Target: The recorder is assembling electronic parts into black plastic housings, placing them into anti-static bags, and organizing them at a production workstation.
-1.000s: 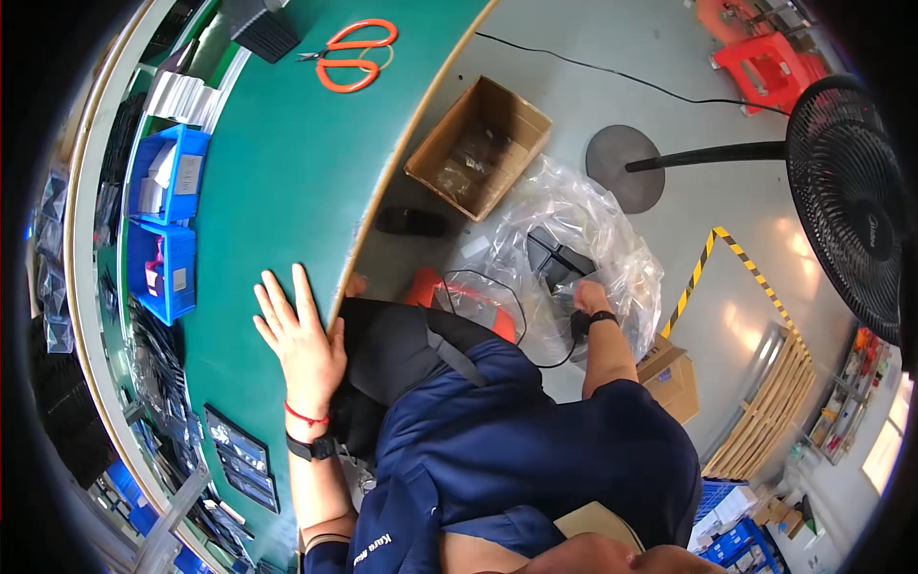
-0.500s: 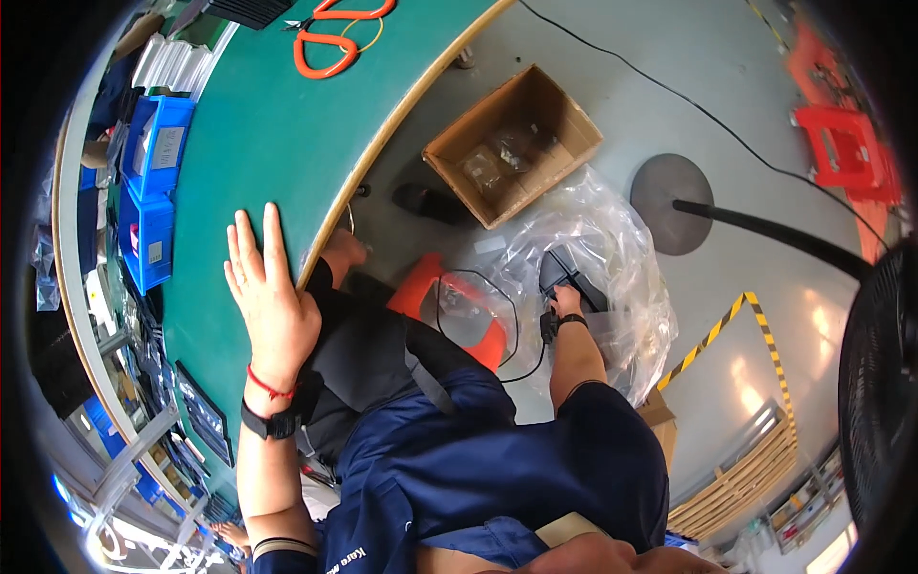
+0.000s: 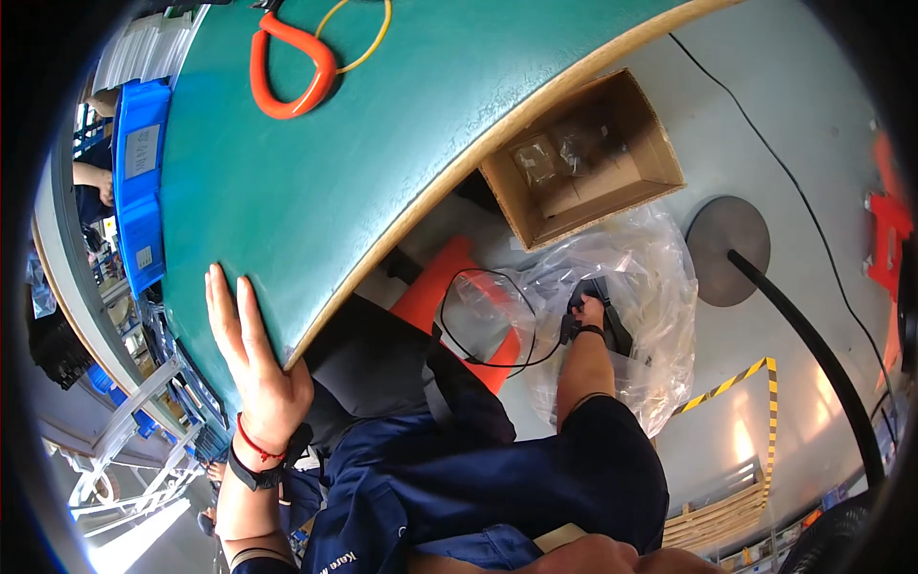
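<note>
My left hand point(image 3: 256, 359) rests at the edge of the green tabletop point(image 3: 382, 124), its fingers stretched out and nothing in it. Down at the right, my right hand point(image 3: 589, 312) reaches into a large clear plastic bag point(image 3: 660, 287) near the floor. Its fingers are closed on a black object point(image 3: 620, 330) inside the bag. Folds of plastic and the hand hide much of that object, so its kind cannot be told. A black cable point(image 3: 488, 364) loops beside the right wrist.
An open cardboard box point(image 3: 593, 196) holding small clear packets stands beyond the bag. An orange stool point(image 3: 435, 287) is beside my legs. A round black stand base point(image 3: 727, 239) is at the right. Orange-handled pliers point(image 3: 320, 72) and blue bins point(image 3: 141, 143) are on the table.
The view has shifted, with more tabletop showing and the pliers and box displaced in it. My left hand stays flat at the table edge; my right hand stays on the black object in the bag.
</note>
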Tool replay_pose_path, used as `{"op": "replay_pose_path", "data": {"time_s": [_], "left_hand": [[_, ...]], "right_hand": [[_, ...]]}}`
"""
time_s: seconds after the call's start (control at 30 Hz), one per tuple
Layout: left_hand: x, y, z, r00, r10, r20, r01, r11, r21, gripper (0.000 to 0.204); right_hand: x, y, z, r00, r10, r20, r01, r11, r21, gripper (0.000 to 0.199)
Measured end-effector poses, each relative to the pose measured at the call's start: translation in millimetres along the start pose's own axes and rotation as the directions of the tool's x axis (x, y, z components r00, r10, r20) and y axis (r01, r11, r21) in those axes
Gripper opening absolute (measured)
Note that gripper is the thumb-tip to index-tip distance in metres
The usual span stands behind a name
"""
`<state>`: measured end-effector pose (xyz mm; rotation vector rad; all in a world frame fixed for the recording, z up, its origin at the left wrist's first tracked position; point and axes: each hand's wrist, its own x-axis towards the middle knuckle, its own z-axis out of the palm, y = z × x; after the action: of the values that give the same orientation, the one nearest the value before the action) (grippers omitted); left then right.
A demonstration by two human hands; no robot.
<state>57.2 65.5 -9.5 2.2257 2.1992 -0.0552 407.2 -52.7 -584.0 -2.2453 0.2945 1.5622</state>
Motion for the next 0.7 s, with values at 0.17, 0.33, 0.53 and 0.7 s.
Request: {"op": "replay_pose_path", "data": {"time_s": [0.17, 0.33, 0.53, 0.7], "left_hand": [[-6.1, -2.6, -2.7, 0.999, -0.022, 0.025, 0.021, 0.999, 0.048, 0.088], [-4.2, -0.9, 1.6, 1.000, 0.003, -0.020, -0.003, 1.000, 0.010, 0.078], [-7.1, -0.8, 0.1, 1.000, -0.014, -0.002, 0.014, 0.999, 0.052, 0.086], [-2.6, -1.2, 1.8, 0.999, 0.003, -0.035, -0.002, 0.999, 0.040, 0.086]], "right_hand": [[-24.0, -11.2, 15.0, 0.971, 0.157, 0.181, -0.129, 0.979, -0.158, 0.020], [-32.6, -9.3, 12.9, 0.989, 0.121, 0.088, -0.114, 0.990, -0.081, 0.032], [-71.5, -16.6, 29.7, 0.997, 0.078, -0.006, -0.077, 0.994, 0.074, 0.040], [-51.8, -19.7, 33.6, 0.988, 0.081, 0.131, -0.059, 0.985, -0.162, 0.084]]}}
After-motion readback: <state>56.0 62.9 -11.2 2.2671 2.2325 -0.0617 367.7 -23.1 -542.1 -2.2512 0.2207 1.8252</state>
